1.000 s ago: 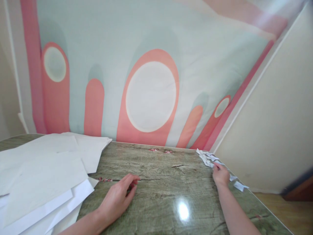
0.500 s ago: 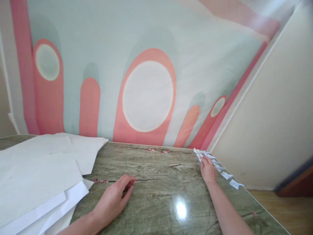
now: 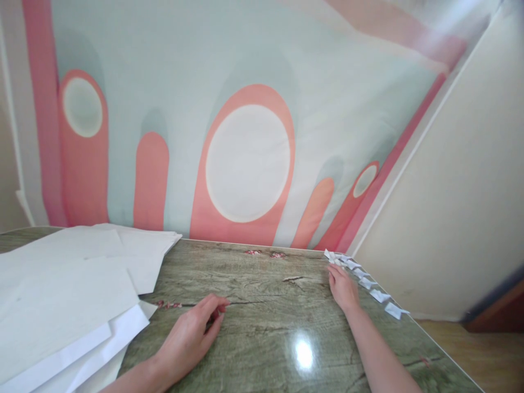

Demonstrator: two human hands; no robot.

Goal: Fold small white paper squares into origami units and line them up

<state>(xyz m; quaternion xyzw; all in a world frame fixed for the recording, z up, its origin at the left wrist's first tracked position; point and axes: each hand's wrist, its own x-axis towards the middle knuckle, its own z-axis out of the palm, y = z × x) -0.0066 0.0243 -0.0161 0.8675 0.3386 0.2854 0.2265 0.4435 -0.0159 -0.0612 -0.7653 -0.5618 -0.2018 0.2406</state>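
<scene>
My left hand (image 3: 190, 335) rests on the wood-patterned table, its fingers loosely bent and the thumb a little apart from them. I see nothing in it. My right hand (image 3: 344, 288) is at the far right of the table, just on the near side of a small cluster of folded white paper pieces (image 3: 336, 258). Its fingers are stretched toward the cluster with no paper visible between them; whether the fingertips touch it is hard to tell. More folded paper pieces (image 3: 380, 296) form a row along the right edge.
Large white paper sheets (image 3: 69, 295) lie in an overlapping pile on the left of the table (image 3: 254, 349). A wall covering (image 3: 176, 71) with pink and pale green shapes rises behind the far edge. At the right are a plain wall (image 3: 462, 207) and the floor (image 3: 454, 344).
My right hand has drawn back slightly toward me and left from the paper cluster, which now shows more fully. My left hand stays in place. The view has shifted a little.
</scene>
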